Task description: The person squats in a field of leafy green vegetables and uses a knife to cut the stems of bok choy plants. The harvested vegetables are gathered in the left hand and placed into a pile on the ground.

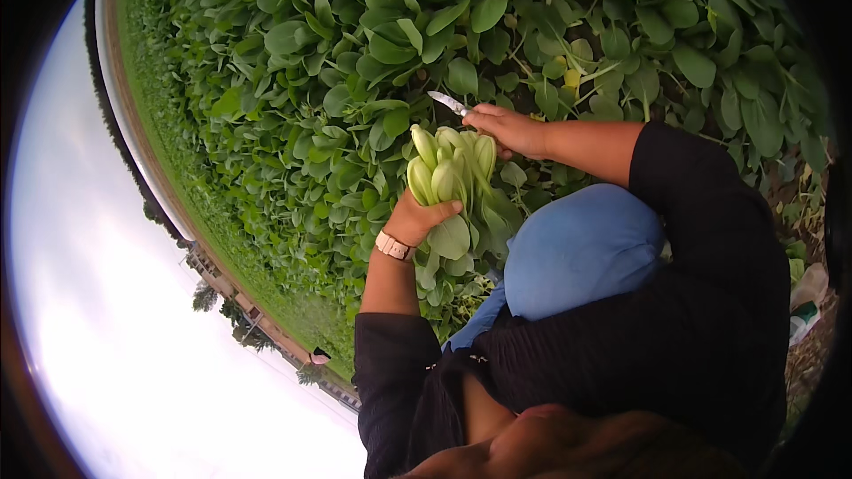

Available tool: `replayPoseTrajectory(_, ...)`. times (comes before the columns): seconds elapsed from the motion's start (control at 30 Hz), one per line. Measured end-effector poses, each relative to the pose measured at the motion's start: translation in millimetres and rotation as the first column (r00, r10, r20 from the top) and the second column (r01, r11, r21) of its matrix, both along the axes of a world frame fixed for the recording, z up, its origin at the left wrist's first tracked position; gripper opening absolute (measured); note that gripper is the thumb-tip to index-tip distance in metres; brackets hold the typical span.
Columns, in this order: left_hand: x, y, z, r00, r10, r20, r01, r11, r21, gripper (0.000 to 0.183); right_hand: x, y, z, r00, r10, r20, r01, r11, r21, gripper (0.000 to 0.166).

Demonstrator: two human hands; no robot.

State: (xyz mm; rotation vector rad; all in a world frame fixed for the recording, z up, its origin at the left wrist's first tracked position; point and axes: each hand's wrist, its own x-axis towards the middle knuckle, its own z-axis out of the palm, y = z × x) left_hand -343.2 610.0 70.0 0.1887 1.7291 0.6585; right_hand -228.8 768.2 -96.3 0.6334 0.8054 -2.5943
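Note:
My left hand (423,216), with a pale wristwatch on the wrist, grips a bunch of pak choi (446,176). The pale, thick stalk bases point towards the top of the picture, and the green leaves hang down beside my blue-clad knee. In my right hand (506,130) is a small knife (447,102) with a short metal blade, pointing up and left, just above the stalk bases. The fingers of my right hand are close against the far side of the bunch; their contact with it is partly hidden.
Dense leafy plants (286,40) surround the bunch, with some yellowed leaves (572,78) to the upper right. My bent knee (582,249) is close beside the bunch. A whitish plastic bag (809,293) lies on the ground at the far right. Buildings and trees line the field's distant edge.

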Motion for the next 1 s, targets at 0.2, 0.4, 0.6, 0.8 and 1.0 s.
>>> replayPoseTrajectory(0.2, -55, 95, -1, 0.43, -0.895, -0.119, 0.69, 0.411, -0.595, 0.108, -33, -38, -87, 0.937, 0.082, -0.341, 0.223, 0.61, 0.76, 0.069)
replayPoseTrajectory(0.4, -93, 69, -50, 0.453, -0.89, 0.049, 0.53, 0.224, -0.818, 0.11, -58, -19, -46, 0.892, 0.451, -0.021, -0.251, 0.534, 0.807, 0.069)
replayPoseTrajectory(0.6, -93, 45, -58, 0.456, -0.887, -0.077, 0.538, 0.344, -0.769, 0.09, -93, -41, -87, 0.884, 0.466, -0.019, -0.224, 0.461, 0.858, 0.076)
replayPoseTrajectory(0.8, -79, 41, -42, 0.458, -0.878, -0.14, 0.571, 0.411, -0.711, 0.076, -99, -41, -132, 0.692, 0.72, 0.053, -0.309, 0.229, 0.923, 0.068)
replayPoseTrajectory(1.0, 0, -2, 26, 0.47, -0.801, -0.372, 0.489, 0.587, -0.645, 0.086, -27, -3, -36, 0.993, 0.054, 0.101, -0.026, 0.965, -0.26, 0.032)
